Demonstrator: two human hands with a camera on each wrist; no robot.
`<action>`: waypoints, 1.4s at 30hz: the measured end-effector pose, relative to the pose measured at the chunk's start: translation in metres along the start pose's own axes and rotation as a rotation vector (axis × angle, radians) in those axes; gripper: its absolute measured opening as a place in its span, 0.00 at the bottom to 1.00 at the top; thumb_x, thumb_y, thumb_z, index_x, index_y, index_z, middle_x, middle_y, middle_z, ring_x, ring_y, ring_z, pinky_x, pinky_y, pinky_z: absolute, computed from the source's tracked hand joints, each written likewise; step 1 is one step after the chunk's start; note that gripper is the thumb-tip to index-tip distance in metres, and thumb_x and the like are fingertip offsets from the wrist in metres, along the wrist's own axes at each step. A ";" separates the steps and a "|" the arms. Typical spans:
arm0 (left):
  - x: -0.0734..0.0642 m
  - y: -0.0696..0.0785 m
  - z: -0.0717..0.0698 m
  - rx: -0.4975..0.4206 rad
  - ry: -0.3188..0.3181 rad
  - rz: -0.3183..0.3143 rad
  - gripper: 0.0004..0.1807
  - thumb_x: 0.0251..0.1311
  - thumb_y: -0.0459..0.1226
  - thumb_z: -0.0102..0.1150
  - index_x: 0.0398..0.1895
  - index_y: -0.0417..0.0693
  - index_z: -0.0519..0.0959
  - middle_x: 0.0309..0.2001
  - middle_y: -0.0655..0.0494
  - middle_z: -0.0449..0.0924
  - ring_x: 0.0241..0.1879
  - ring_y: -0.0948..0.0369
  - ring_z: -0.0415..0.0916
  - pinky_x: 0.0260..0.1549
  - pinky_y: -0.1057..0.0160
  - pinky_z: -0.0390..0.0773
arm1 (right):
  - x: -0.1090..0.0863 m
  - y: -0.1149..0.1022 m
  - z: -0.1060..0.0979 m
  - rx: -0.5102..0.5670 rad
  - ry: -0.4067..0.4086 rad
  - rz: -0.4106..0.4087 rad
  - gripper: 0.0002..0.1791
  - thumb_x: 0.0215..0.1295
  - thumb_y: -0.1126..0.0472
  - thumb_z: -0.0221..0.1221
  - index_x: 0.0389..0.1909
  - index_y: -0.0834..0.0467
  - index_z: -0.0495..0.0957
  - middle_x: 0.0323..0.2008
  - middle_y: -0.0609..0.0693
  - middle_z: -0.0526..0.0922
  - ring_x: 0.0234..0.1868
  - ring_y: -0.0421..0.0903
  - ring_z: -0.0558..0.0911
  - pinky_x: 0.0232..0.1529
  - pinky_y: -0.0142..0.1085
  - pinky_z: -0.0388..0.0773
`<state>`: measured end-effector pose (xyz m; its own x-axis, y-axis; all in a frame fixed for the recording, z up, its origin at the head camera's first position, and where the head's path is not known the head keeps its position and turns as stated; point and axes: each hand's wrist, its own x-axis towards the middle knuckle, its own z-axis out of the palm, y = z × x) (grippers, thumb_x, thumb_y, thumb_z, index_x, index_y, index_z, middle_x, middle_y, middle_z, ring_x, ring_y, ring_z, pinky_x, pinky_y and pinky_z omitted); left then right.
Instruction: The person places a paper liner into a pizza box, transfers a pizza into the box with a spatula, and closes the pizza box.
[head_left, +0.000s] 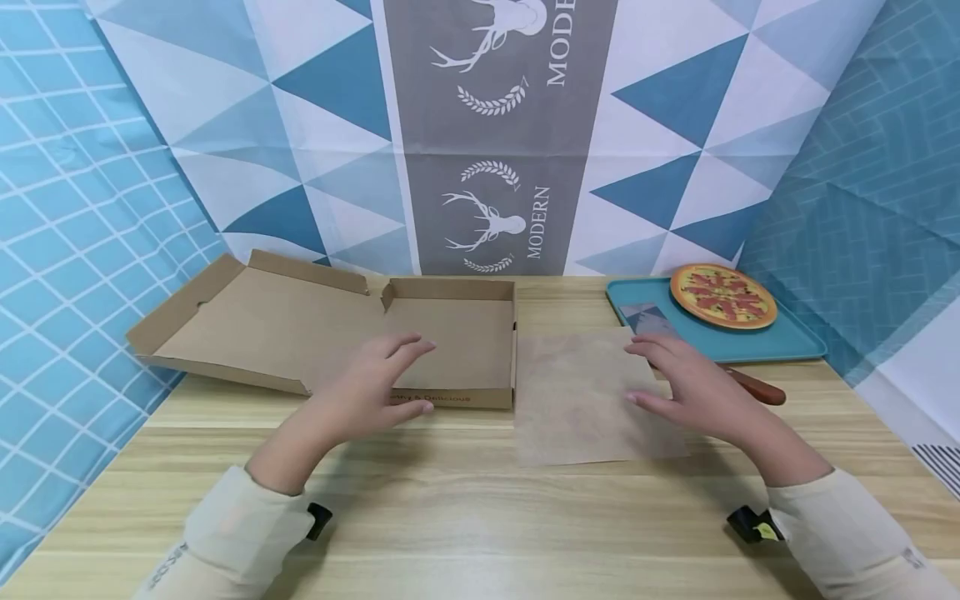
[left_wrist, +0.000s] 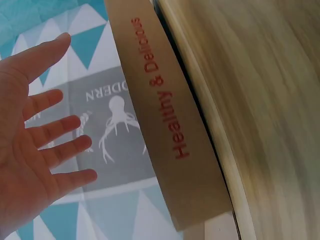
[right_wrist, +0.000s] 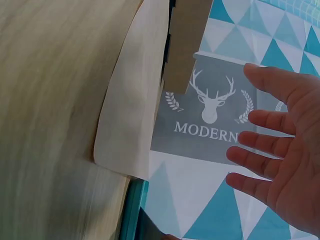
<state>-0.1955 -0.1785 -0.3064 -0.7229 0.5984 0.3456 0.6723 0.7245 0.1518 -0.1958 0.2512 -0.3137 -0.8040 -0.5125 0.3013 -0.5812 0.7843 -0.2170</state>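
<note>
My left hand (head_left: 363,387) hovers in front of an opened cardboard pizza box (head_left: 453,342), holding nothing, with its fingers spread. Red lettering, "Healthy & Delicious", runs along the box's front wall (left_wrist: 167,115) in the left wrist view. Above the right edge of a sheet of brown paper (head_left: 577,408) is my right hand (head_left: 693,387), fingers apart and nothing in them. The sheet lies flat beside the box. Partly behind the right hand lies a pizza server with a metal blade (head_left: 648,321) and a brown wooden handle (head_left: 757,387).
A teal tray (head_left: 806,342) stands at the back right and carries a pizza (head_left: 723,296) on an orange round base. The box's lid (head_left: 262,321) is folded out to the left. Patterned cloth (head_left: 487,167) hangs behind the wooden table (head_left: 450,517).
</note>
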 end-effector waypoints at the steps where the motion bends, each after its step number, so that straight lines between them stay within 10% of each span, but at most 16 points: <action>1: 0.001 0.002 0.001 0.001 -0.002 0.013 0.40 0.52 0.48 0.73 0.67 0.43 0.68 0.63 0.40 0.69 0.61 0.42 0.67 0.58 0.42 0.68 | -0.001 0.001 0.000 0.000 0.006 -0.008 0.32 0.57 0.54 0.70 0.59 0.65 0.73 0.59 0.60 0.73 0.62 0.59 0.70 0.59 0.58 0.69; 33: 0.023 0.033 0.027 -0.021 0.004 0.248 0.28 0.47 0.36 0.76 0.54 0.41 0.77 0.54 0.42 0.76 0.52 0.47 0.74 0.53 0.51 0.74 | -0.013 0.013 0.011 -0.034 -0.076 0.073 0.29 0.57 0.57 0.70 0.58 0.65 0.74 0.56 0.63 0.75 0.59 0.62 0.72 0.56 0.59 0.71; 42: 0.030 0.052 0.040 -0.070 -0.102 0.347 0.26 0.48 0.38 0.74 0.52 0.42 0.78 0.54 0.45 0.75 0.53 0.50 0.74 0.55 0.54 0.74 | -0.015 0.012 0.009 -0.055 -0.074 0.055 0.30 0.56 0.55 0.71 0.58 0.64 0.75 0.57 0.63 0.74 0.59 0.63 0.71 0.56 0.60 0.70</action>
<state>-0.1884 -0.1088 -0.3249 -0.4600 0.8377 0.2943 0.8868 0.4497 0.1062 -0.1922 0.2647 -0.3294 -0.8430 -0.4906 0.2203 -0.5295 0.8291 -0.1794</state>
